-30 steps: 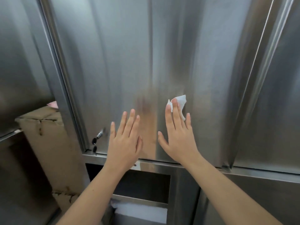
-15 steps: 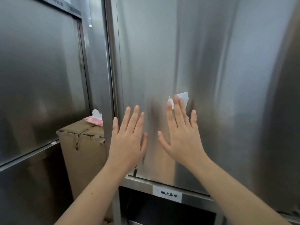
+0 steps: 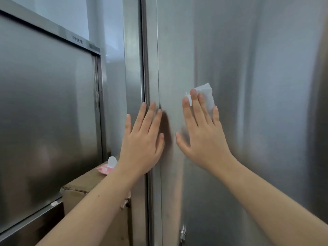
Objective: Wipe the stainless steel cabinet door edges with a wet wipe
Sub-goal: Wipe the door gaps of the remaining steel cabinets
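Note:
A tall stainless steel cabinet door (image 3: 248,71) fills the right of the view. Its left edge (image 3: 152,68) runs vertically down the middle. My right hand (image 3: 202,134) lies flat on the door face with straight fingers, pressing a white wet wipe (image 3: 206,95) under the fingertips. The wipe sticks out above and to the right of the fingers. My left hand (image 3: 142,141) is flat too, its fingertips resting over the door's left edge and the narrow gap beside it.
Another steel cabinet (image 3: 46,110) stands at the left. A cardboard box (image 3: 99,197) sits in the gap between the cabinets, with a pink wet-wipe pack (image 3: 107,168) on top. A small latch (image 3: 182,234) shows low on the door.
The view has swung right and up along the door. Both hands have moved up the door, and the left hand now reaches the door's left edge. The wipe stays under the right fingers.

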Demonstrator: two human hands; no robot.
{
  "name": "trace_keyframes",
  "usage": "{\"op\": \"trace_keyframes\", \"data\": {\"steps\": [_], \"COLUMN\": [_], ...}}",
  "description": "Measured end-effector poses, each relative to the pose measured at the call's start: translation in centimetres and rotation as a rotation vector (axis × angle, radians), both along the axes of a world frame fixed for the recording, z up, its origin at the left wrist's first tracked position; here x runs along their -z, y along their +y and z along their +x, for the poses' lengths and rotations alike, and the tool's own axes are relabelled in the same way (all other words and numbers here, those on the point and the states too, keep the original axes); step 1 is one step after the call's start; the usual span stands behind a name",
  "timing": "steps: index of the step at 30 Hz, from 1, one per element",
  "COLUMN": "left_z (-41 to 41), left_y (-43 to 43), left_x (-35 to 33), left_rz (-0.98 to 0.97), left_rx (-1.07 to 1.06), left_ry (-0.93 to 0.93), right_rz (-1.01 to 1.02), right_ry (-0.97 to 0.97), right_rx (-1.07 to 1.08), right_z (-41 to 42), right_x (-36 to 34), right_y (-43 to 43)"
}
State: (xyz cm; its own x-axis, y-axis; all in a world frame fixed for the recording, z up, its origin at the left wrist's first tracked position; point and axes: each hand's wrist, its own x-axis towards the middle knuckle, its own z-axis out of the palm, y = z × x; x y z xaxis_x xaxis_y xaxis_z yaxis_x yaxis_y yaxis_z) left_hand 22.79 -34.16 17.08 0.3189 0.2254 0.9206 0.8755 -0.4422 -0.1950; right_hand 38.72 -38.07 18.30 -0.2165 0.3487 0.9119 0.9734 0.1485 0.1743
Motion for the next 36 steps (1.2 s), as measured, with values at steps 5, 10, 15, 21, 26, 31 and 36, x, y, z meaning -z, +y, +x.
{"op": "trace_keyframes", "data": {"steps": [5,10,15,21,26,31,36], "left_z": [-0.7,-2.1,-2.9,-3.2,-3.4,-3.4,-3.4], "left_y": [2.4,4.8,6.4,8.0,8.4,8.7,8.9], "left_x": [-3.0,-7.8,-11.1,-14.3,-15.1,-15.2,-15.3], "left_rz": [0.053,0.125,0.205,0.189,0.217,0.311,0.326], "left_rx": [0.077,0.134,0.207,0.285,0.342,0.334,0.307], "left_ry": [-0.004,-0.006,0.029,-0.014,-0.057,-0.075,-0.075], "right_rz": [-0.01,0.015,0.026,0.086,0.115,0.106,0.165], "right_ry": [-0.053,-0.06,-0.05,-0.081,-0.15,-0.079,-0.067], "right_rx": [0.031,0.073,0.138,0.203,0.348,0.369,0.359], "right_z": [-1.5,-3.3,-5.0,-6.3,-7.0,-8.1,-8.3], "right_x": [-3.4,-8.4,-12.9,-17.6,-22.3,-28.2,-28.1], "right_y": [1.9,3.6,4.6,5.7,7.0,7.6,8.0]}}
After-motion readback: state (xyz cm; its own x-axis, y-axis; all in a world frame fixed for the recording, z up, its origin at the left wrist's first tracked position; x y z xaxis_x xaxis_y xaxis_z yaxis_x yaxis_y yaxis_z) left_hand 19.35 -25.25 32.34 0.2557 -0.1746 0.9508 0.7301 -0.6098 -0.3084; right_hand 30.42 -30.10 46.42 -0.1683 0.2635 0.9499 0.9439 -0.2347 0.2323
